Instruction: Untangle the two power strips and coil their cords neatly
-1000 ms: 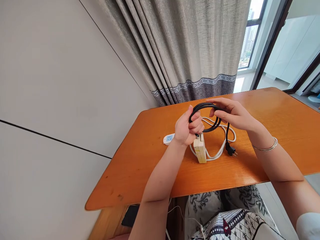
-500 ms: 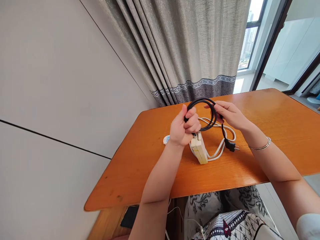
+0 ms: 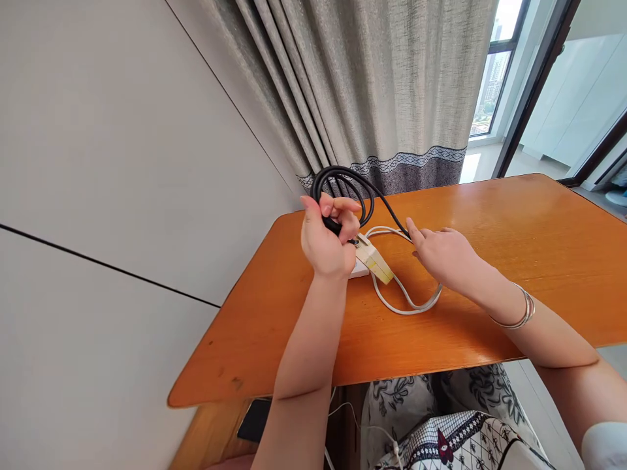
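Observation:
My left hand is raised over the table, its fingers closed around a looped black power cable. Below those fingers a cream-coloured box with yellowish marks hangs tilted; the cable's other end seems joined to it. From the coil one strand runs right to my right hand, which grips it palm down. The plug end is hidden by that hand. A white cord lies in loose curves on the tabletop. Beneath the box a white object is partly covered, so its kind is unclear.
The orange-brown wooden table has rounded corners. A pale wall panel stands along the left, and a grey curtain hangs behind. Below the front edge are a dark flat object and a thin white wire.
My left hand has moved left and up with the coil and the cream box, which now tilts more. My right hand has slid along the cable toward its end, covering the plug.

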A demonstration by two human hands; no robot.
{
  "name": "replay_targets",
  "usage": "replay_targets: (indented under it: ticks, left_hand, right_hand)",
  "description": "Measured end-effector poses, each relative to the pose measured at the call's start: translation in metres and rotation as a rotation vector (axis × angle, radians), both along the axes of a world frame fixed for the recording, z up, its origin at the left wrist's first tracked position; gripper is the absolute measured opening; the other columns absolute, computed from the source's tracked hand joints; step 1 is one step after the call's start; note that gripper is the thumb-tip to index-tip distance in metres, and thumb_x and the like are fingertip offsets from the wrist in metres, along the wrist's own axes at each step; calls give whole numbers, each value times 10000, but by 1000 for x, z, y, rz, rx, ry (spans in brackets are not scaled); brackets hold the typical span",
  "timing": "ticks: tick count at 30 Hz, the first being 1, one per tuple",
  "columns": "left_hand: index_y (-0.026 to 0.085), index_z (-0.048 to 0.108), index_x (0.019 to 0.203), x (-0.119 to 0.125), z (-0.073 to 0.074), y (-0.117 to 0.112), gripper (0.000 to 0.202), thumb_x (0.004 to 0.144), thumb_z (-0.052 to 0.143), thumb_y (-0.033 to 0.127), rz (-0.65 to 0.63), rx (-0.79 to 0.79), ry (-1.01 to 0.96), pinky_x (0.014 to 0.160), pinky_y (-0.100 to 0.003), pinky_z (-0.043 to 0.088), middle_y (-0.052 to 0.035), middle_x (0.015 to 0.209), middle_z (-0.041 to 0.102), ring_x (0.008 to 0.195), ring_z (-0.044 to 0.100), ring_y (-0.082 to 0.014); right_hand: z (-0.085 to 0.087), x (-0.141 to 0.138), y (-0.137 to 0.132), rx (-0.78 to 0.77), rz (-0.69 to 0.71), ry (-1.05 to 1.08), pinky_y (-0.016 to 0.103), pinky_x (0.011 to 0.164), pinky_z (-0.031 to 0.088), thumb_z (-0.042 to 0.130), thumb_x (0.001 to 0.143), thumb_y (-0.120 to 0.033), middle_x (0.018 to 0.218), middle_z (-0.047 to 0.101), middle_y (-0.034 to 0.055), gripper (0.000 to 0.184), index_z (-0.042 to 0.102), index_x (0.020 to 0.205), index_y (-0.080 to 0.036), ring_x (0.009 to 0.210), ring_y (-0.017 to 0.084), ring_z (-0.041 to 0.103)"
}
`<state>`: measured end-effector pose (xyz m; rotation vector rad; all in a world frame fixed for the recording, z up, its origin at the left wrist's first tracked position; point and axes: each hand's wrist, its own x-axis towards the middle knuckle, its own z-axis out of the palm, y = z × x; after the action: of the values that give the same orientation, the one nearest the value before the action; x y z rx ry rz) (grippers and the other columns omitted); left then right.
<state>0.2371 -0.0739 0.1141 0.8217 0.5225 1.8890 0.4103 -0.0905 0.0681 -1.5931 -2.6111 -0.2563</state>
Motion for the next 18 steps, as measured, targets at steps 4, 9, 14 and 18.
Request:
replay_targets:
  ticks: [4,9,14,18]
  left_hand:
    - [194,348,610,7,-13,4,557,1020,372,570,17,38,112,354,-219,235,-27,590,672,303,298,-49]
    - [197,429,621,12,-30,-1,576,934,477,678,45,143,334,383,-228,360,-59,661,713,381,512,-99]
    - [195,521,645,10,-43,-4,612,836,533,776,73,265,516,448,-260,464,-71,664,707,465,604,-145]
    - [195,585,684,9,-47,-3,560,869,548,723,72,371,560,510,-279,488,-62,665,704,518,618,-154]
  right_hand:
    - [15,-5,-18,-42,76,73,313,634,427,473,976,-160,1023,741,173,572,401,1538,-83,796,233,690]
    - [33,3,-28,-321,306,478,273,595,365,611,943,-333,830,668,50,307,620,1166,-121,651,144,553]
    - [30,8,-25,-919,519,1022,230,559,410,666,899,-432,753,530,-40,294,548,976,-173,600,83,463]
    - [25,1,-22,-1211,559,1380,209,622,498,687,885,-454,842,578,6,331,558,919,-151,687,78,538]
